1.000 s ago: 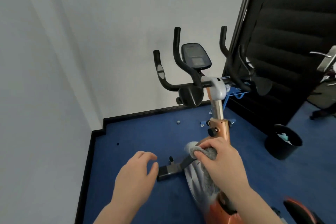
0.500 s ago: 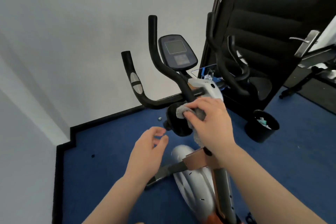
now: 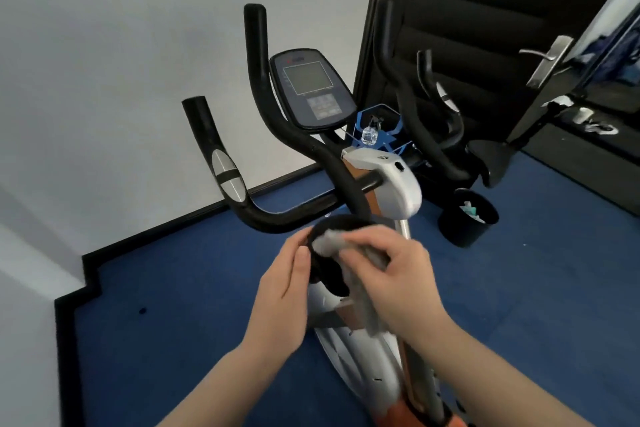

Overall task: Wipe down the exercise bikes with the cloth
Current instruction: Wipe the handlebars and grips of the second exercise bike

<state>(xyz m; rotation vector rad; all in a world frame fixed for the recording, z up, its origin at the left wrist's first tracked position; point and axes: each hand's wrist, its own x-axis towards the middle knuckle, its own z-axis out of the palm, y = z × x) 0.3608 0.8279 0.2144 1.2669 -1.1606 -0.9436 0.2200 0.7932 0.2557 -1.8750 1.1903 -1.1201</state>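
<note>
Right hand (image 3: pixel 394 277) is clenching a crumpled grey cloth (image 3: pixel 332 241) and pressing it onto the round black knob (image 3: pixel 332 253) just below the handlebar junction of the exercise bike (image 3: pixel 381 191). A loose tail of cloth is hanging down under the palm, over the bike's post. Left hand (image 3: pixel 284 302) is resting against the knob's left side, fingers together and curved; whether it is actually gripping the knob cannot be told from this blurred view.

To do this step well, the left hand is probably best used as a brace while the cloth is being worked around the whole knob, including the hidden underside, with the dangling tail gathered up so it is not dragging.

Above the knob, the black handlebars (image 3: pixel 263 135) are sweeping up and to the left, with a silver pulse sensor (image 3: pixel 227 173) on the leftmost grip. Between the bars the console (image 3: pixel 310 88) is tilting toward the viewer. Beyond the silver stem cover (image 3: pixel 398 184) a small clear spray bottle (image 3: pixel 370 133) is sitting in a blue holder. Right of the knob, a second bike's handlebars (image 3: pixel 415 121) are crowding close, and a black waste bin (image 3: pixel 467 218) is standing on the blue carpet (image 3: pixel 173 322). Those crossing bars may be limiting elbow room for wiping.
</note>
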